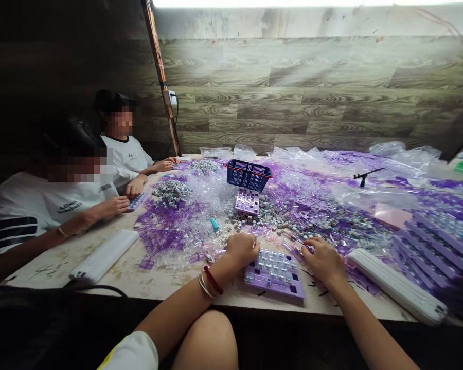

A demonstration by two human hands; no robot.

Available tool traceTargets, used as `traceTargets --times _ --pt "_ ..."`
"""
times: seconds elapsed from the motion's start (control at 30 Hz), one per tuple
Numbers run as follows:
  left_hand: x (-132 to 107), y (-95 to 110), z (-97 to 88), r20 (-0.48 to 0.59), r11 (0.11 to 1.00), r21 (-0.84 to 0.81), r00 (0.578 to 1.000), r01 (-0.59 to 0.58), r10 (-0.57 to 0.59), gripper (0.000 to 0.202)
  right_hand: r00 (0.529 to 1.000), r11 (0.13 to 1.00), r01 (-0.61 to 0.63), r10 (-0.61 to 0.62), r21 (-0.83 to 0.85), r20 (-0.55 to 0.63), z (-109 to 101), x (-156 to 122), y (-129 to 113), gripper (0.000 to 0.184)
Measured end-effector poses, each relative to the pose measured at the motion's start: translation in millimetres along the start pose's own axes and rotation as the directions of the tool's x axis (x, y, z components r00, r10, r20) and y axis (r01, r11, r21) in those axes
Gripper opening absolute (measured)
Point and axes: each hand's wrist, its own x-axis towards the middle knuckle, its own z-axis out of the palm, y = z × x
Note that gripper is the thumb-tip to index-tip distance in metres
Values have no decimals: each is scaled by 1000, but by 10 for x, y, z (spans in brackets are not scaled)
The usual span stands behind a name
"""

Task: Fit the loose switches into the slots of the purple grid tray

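Observation:
A purple panel (274, 289) with square openings lies in front of me on the table edge. Rows of small clear blocks (274, 262) fill many of its openings, while several look dark. At the panel's upper left corner, my left hand (242, 251) is closed with fingers curled; whatever is in it is hidden. My right hand (324, 261) is just right of the panel, thumb and fingers pinched together near loose translucent purple pieces (291, 247). What the pinch holds is too small to make out.
A dark blue basket (244, 177) stands behind a second purple panel (247, 201). Piles of small parts (173, 191) cover the tabletop. Stacked panels (428, 252) and a white bar (397, 285) are right; another white bar (104, 256) is left. Two people sit at left, working with their hands.

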Motion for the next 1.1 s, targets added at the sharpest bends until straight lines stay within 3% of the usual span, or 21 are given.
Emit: traceTargets --times 0.23,0.47,0.6,0.73,0.8,0.87,0.93,1.0,1.1 --pt "-1 1 -4 -17 1000 0 1000 -15 15 35 996 994 25 -16 105 -89 75 44 56 28" --pt "70 -103 -77 -173 999 -35 985 -3 -3 30 964 923 187 -106 336 -245 -167 28 -78 23" --pt "99 -127 -48 -211 1000 -6 977 -27 25 28 958 890 214 -111 402 -264 -281 -9 -95 24" --pt "168 -215 -129 -255 1000 -18 967 7 -12 28 971 873 154 -46 463 -236 -296 -23 -61 25" --pt "229 -394 -252 -329 992 -35 936 123 -128 31 978 863 96 10 495 -209 -287 -29 -45 26" --pt "292 -682 -391 -453 961 -51 852 271 -264 31 979 842 41 72 537 -189 -281 -34 -32 28" --pt "341 -1029 -496 -472 918 -48 801 393 -368 37 978 818 4 117 575 -174 -284 -35 -20 32" --pt "376 -1350 -539 -337 877 40 833 479 -440 42 981 806 -14 125 592 -147 -296 -32 -17 34" --pt "422 -1649 -514 -256 883 74 864 464 -433 32 990 791 -8 94 611 -109 -341 -30 -51 33"
